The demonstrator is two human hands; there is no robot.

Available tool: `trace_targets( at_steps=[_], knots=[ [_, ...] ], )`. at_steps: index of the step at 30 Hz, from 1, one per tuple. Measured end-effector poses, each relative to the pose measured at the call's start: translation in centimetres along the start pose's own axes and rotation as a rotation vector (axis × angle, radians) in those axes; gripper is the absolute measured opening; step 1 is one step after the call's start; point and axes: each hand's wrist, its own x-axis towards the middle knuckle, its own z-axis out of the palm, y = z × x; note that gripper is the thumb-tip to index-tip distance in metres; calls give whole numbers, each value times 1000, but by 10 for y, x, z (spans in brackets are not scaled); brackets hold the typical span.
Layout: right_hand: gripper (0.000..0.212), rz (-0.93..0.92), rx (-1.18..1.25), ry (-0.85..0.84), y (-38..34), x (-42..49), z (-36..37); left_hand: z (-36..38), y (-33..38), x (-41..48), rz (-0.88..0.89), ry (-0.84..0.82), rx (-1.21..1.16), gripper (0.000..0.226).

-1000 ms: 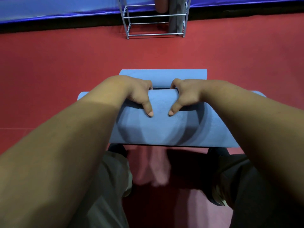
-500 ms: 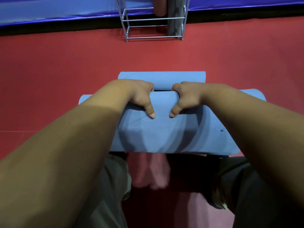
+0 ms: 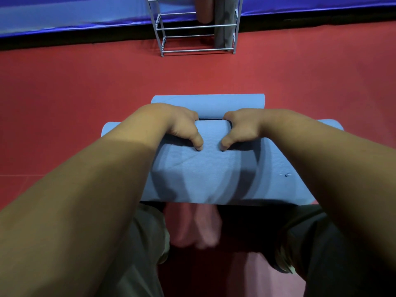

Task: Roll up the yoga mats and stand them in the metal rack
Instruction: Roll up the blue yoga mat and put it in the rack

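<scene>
Dim indoor light, saturated colour. Soft curved shadows overlap on the blue yoga mat [image 3: 205, 181]. Near-black shadow at 6 o'clock. Faint sheen on the blue padding [image 3: 64, 16], 11 o'clock. Wide-angle stretch at edges; foreground at 5 and 7 o'clock soft.

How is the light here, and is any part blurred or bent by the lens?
Head view: light seems to come from above, as the left hand and right hand cast overlapping curved shadows on the blue mat; the floor between the legs is dark and blurred; the wide lens swells the forearms and makes the metal rack posts lean.
</scene>
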Motion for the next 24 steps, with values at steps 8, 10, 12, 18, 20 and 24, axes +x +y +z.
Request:
trace_targets(
  at_steps=[8, 10, 12, 18, 20, 24],
  knots=[
    [79, -6, -62, 108, 1, 3, 4, 1, 2, 6, 17, 117, 41, 66],
    [80, -4, -70, 112, 2, 4, 4, 0, 2, 7, 17, 129, 39, 65],
    [82, -1, -59, 97, 3, 4, 5, 0, 2, 7, 17, 131, 48, 66],
    [84, 1, -6, 55, 6, 2, 6, 2, 5, 9, 6, 122, 87, 74],
    [81, 2, 14, 50, 7, 2, 5, 2, 5, 8, -4, 123, 91, 75],
    [71, 1, 3, 59, 8, 3, 3, 3, 5, 8, -12, 127, 95, 72]
  ],
)
